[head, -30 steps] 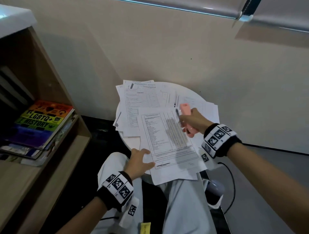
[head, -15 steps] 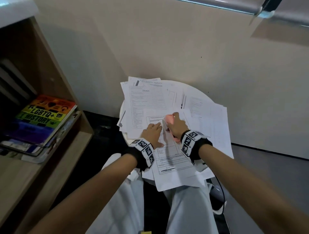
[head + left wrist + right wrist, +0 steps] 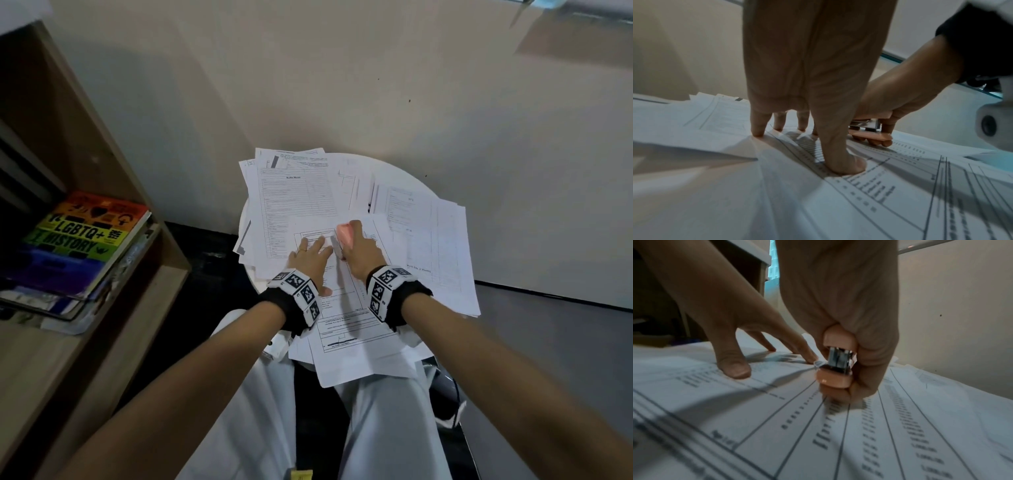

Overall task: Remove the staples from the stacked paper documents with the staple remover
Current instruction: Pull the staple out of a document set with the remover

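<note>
A printed document (image 3: 346, 329) lies on top of the paper pile on the small round white table (image 3: 404, 178). My left hand (image 3: 310, 255) presses it flat with straight spread fingers (image 3: 757, 129) and thumb, just left of the tool. My right hand (image 3: 359, 251) grips the pink staple remover (image 3: 344, 236), fingers and thumb curled round it. In the right wrist view the staple remover (image 3: 835, 368) shows metal jaws between its pink halves, resting on the document (image 3: 838, 434) near its top. The staple itself is not visible.
More loose sheets (image 3: 294, 195) fan out over the table and hang past its right edge (image 3: 455, 267). A wooden shelf (image 3: 113, 219) with stacked books (image 3: 78, 240) stands at my left. A beige wall is close behind the table. My knees in light trousers (image 3: 387, 428) sit under the table.
My left hand went from the document's lower left edge up to its top and now presses beside the tool. My right hand brought the staple remover down and left onto the page.
</note>
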The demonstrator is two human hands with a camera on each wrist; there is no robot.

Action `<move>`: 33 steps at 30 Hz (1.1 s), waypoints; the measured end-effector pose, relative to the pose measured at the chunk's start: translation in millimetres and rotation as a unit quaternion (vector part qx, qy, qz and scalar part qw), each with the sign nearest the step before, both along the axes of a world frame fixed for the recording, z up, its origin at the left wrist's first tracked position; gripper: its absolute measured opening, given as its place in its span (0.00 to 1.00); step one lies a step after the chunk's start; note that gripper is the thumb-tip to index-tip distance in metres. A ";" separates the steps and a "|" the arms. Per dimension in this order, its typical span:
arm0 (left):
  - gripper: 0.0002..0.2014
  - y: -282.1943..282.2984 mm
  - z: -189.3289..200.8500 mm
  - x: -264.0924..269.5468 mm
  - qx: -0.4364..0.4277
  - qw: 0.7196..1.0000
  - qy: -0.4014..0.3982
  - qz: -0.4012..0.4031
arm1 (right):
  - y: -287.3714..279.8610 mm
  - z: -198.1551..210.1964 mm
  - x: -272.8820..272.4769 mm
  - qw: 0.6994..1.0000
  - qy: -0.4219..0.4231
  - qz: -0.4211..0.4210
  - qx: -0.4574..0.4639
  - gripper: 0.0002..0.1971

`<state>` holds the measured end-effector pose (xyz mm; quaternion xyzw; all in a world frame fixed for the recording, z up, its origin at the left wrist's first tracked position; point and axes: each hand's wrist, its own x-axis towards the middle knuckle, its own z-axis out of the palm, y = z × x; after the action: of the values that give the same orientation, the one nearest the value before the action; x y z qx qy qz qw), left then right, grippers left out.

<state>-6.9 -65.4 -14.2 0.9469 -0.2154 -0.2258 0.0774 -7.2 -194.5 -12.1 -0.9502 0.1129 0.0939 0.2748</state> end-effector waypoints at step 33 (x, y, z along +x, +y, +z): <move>0.47 -15.7 -7.4 8.9 0.018 0.999 -0.008 0.043 | -67.4 -14.6 -43.0 0.993 -0.027 -0.108 0.037 0.23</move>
<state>2.0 -81.0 -21.6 0.9583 -0.1709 -0.2185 0.0680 -50.3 -261.8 -26.7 -0.9237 0.2040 0.0426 0.3216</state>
